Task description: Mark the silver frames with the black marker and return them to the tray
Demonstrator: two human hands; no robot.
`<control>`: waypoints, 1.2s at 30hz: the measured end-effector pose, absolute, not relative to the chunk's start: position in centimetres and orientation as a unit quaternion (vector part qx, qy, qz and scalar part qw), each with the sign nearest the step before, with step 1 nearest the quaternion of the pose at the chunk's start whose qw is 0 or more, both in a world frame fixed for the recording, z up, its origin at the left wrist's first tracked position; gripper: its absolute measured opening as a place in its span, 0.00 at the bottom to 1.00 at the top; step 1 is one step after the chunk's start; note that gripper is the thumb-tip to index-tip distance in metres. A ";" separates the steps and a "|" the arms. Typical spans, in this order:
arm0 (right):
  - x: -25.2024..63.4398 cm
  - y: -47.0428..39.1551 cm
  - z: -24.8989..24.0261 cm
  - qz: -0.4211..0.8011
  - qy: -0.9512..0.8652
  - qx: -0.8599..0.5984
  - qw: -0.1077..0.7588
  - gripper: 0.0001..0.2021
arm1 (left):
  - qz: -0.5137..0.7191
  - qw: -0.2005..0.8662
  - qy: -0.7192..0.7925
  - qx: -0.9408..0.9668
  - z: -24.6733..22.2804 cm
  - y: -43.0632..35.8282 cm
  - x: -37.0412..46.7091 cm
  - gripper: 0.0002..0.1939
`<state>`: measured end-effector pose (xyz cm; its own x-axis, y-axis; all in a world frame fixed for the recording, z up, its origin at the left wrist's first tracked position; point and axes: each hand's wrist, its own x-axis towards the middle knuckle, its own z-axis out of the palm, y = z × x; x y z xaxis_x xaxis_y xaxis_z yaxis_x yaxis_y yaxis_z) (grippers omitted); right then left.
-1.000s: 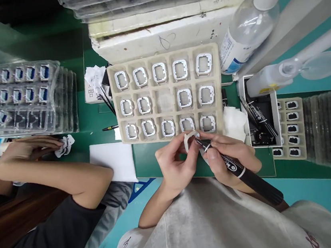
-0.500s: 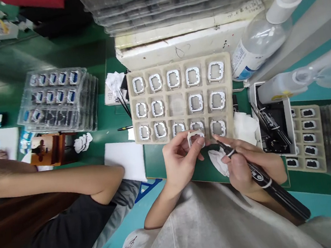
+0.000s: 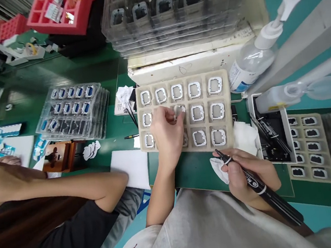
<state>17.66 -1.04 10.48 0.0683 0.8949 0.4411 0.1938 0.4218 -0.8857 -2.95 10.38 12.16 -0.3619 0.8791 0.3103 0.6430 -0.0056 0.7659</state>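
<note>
My left hand [image 3: 167, 134] reaches over the beige compartment tray [image 3: 228, 100], its fingers closed on a small white square frame [image 3: 179, 110] at the middle compartment of the centre row. Similar frames, such as one at the upper right [image 3: 215, 85], sit in the tray's other visible compartments; my hand hides part of the left side. Below the tray, my right hand [image 3: 244, 172] grips a black marker pen [image 3: 256, 185], its uncapped tip pointing up and left towards the tray's lower edge. A crumpled white tissue [image 3: 219, 169] lies beside the right fingers.
A stack of clear trays [image 3: 171, 26] rests on a white box [image 3: 176, 64] behind. A pump bottle [image 3: 251, 63] and a box of black markers [image 3: 271, 139] stand right. At left, a co-worker's arm [image 3: 79, 185] lies near a white pad [image 3: 131, 168] and stacked trays [image 3: 70, 113].
My left hand has carried the white frame from in front of the tray up to the centre-row compartment that stood vacant. My right hand still holds the marker. The camera view has shifted.
</note>
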 end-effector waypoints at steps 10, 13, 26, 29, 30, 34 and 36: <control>16.3 0.0 10.1 0.192 -0.585 -0.401 0.678 0.09 | 0.379 0.061 0.656 0.650 13.0 9.8 -3.4 0.07; 16.6 -0.1 10.3 0.219 -0.606 -0.388 0.659 0.10 | 0.339 0.067 0.650 0.677 12.5 10.0 -2.0 0.08; 16.8 -0.3 10.6 0.245 -0.613 -0.381 0.647 0.10 | 0.331 0.100 0.668 0.659 12.1 9.7 -0.4 0.16; 16.7 -0.4 10.5 0.251 -0.609 -0.396 0.640 0.06 | 0.333 0.089 0.664 0.664 12.1 9.7 -0.4 0.22; 16.7 -0.4 10.4 0.241 -0.607 -0.394 0.647 0.06 | 0.333 0.084 0.659 0.669 12.2 9.7 -0.4 0.24; 16.5 -0.2 10.3 0.215 -0.602 -0.390 0.663 0.09 | 0.340 0.075 0.640 0.685 12.4 9.8 -0.4 0.20; 16.4 -0.2 10.3 0.220 -0.601 -0.391 0.662 0.09 | 0.345 0.081 0.642 0.680 12.3 9.8 -0.4 0.19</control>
